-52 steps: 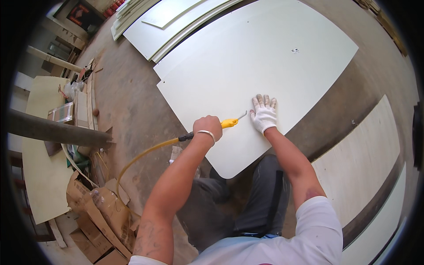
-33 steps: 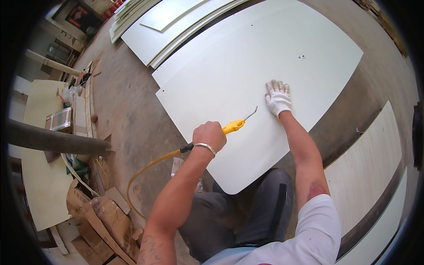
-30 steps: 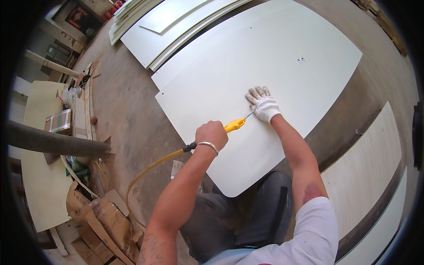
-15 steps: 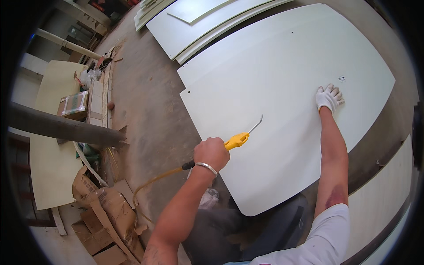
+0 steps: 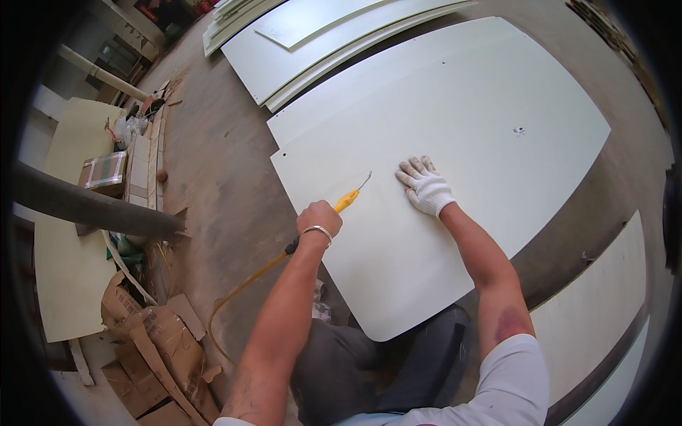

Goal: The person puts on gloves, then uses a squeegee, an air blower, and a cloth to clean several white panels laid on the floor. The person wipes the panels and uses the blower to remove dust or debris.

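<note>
A large pale board [image 5: 462, 142] lies flat on the concrete floor in front of my knees. My left hand [image 5: 320, 219], bare with a metal bracelet on the wrist, grips a yellow-handled air blow gun [image 5: 346, 201] whose thin bent metal nozzle points at the board. A yellow hose [image 5: 241, 287] trails from the tool back along the floor. My right hand [image 5: 425, 187], in a white glove, rests flat on the board with fingers spread, a short way to the right of the nozzle tip.
More pale boards [image 5: 320, 42] are stacked at the back, and further boards [image 5: 597, 312] lie at the right. Torn cardboard boxes [image 5: 153, 348] sit at the lower left. A thick grey pipe [image 5: 92, 206], bricks and clutter line the left side.
My gloved right hand has come back from the board's far right to rest near the nozzle. The view has shifted and the left hand with the tool has stayed over the board's near part.
</note>
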### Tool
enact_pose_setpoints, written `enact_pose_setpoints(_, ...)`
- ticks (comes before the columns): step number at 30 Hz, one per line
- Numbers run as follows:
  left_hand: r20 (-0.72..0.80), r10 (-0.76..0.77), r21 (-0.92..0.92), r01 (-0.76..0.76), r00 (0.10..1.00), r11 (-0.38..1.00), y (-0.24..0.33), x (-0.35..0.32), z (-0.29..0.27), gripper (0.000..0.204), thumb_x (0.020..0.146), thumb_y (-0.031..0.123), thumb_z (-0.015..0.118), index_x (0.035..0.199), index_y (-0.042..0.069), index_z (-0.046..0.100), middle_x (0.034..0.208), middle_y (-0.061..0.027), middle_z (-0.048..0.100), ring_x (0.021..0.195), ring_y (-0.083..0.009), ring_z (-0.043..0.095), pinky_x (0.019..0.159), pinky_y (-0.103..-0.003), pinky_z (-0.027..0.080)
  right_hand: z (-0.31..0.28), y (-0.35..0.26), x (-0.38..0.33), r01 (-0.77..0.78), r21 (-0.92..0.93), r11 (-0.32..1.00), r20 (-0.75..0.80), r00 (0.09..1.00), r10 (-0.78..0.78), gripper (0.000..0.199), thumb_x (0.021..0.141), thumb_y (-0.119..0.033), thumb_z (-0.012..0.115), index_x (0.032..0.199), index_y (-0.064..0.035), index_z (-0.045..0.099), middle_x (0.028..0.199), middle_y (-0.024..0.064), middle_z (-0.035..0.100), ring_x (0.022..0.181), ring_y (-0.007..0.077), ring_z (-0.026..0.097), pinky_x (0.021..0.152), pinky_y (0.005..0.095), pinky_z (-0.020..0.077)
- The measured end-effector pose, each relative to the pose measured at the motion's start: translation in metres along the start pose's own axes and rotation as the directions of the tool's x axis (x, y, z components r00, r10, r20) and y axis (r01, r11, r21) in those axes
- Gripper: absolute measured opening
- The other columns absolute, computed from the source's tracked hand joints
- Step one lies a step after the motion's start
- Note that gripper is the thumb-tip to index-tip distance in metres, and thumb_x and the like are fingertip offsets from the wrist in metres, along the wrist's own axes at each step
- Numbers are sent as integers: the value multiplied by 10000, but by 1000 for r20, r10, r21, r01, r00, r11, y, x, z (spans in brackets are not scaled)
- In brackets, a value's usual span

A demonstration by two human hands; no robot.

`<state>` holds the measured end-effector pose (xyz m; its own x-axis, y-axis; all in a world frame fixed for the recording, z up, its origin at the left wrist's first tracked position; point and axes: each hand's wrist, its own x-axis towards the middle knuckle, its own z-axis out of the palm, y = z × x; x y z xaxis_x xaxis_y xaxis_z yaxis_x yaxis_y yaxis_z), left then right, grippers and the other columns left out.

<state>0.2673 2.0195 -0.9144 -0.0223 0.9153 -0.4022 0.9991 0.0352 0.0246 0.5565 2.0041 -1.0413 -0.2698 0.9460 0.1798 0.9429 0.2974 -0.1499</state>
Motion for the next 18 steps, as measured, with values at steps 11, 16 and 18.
enact_pose_setpoints(11, 106, 157, 165, -173, 982, 971, -6, -78, 20, 254, 925, 191, 620, 1107, 94, 768, 1134, -134, 758, 1064, -300, 733, 899, -403, 587, -19, -57, -152, -150, 83, 985, -66, 986, 156, 555, 883, -230, 596, 1425, -113, 589, 1556, 120, 504, 1500, 334, 371, 1284, 520, 182)
enact_pose_setpoints(16, -18, -96, 127, 98, 995, 987, -113, -33, -10, 323, 935, 216, 633, 1194, 61, 749, 1177, -159, 748, 1036, -297, 747, 875, -402, 599, -29, -77, -207, -226, 66, 972, -23, 973, 228, 570, 868, -213, 607, 1427, -103, 587, 1550, 151, 505, 1485, 390, 380, 1273, 553, 184)
enact_pose_setpoints(18, 112, -278, -60, 286, 954, 956, -143, -9, -31, 316, 950, 191, 610, 1192, 40, 745, 1073, -150, 768, 860, -260, 767, 750, -381, 608, -29, -83, -215, -207, 44, 977, -71, 975, 210, 574, 870, -210, 605, 1431, -95, 582, 1547, 159, 506, 1485, 395, 379, 1270, 563, 183)
